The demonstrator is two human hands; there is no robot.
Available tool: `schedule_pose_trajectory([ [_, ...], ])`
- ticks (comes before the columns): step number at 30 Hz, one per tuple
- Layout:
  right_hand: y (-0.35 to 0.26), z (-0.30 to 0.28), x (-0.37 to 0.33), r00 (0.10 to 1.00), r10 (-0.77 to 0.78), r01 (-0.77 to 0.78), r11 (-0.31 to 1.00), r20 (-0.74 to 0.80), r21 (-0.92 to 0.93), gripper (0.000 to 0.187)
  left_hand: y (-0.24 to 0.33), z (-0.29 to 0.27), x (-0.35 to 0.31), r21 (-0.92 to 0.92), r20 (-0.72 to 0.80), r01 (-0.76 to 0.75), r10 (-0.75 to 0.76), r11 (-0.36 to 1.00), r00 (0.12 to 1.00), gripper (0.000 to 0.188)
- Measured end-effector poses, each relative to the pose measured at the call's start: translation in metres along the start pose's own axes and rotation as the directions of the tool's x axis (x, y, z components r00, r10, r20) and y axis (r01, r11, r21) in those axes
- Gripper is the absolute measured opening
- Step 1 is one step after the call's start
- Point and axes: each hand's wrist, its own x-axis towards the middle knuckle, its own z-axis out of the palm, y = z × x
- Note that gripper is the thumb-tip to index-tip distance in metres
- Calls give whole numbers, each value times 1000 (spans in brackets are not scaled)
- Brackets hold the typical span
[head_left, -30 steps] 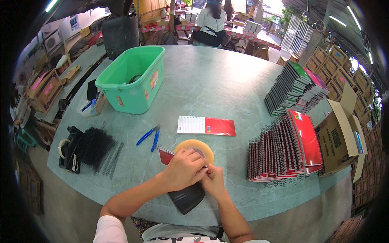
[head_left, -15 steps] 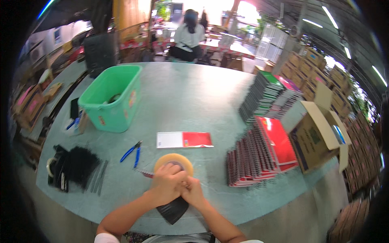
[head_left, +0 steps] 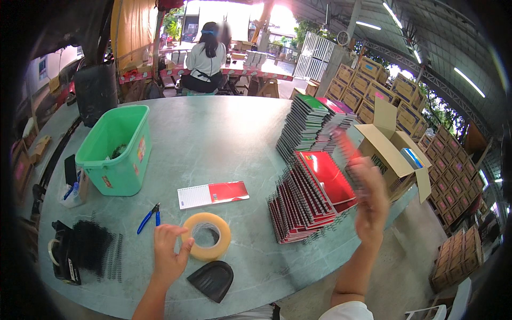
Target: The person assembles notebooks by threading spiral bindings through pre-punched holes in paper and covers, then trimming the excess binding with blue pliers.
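The right hand (head_left: 369,186), blurred, has its fingers closed on a red notebook (head_left: 346,145), also blurred, held up beside the stack of red notebooks (head_left: 304,200). The left hand (head_left: 169,250) holds nothing; its thumb and fingers stand apart at the left edge of the tape roll (head_left: 224,237), and whether they touch it cannot be told.

The roll lies flat on the worktop (head_left: 266,272), with a black rounded piece (head_left: 212,281) just below it. Blue-handled cutters (head_left: 149,217) lie beyond the left hand, and a white and red pad (head_left: 229,193) lies past the roll. Farther left are a heap of black coils (head_left: 92,248), a tape dispenser (head_left: 66,256) and a green bin (head_left: 125,176). An open carton (head_left: 385,152) stands to the right of the stack.
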Motion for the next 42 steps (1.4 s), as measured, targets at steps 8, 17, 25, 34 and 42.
schedule_pose_trajectory([
  [8, -57, 22, -10, 986, -163, 163, 987, 21, 1, 44, -45, -16, -30, -40, -102, 316, -319, 948, 942, 17],
  [17, -25, 278, -53, 895, 104, -338, 791, 434, 509, 25, -84, -14, -67, -45, -59, 504, -506, 863, 861, 11],
  [25, -5, 363, -61, 768, -118, 31, 989, 629, 147, 62, -95, -20, -69, 72, 13, 486, -488, 871, 873, 10],
  [34, -39, 389, -17, 437, -261, 365, 926, 861, 96, 30, -88, -8, -77, 188, 110, 389, -413, 902, 904, 11],
  [42, -32, 392, -32, 529, -254, 374, 926, 810, 47, 33, -80, 1, -78, 26, 56, 374, -375, 927, 925, 14],
])
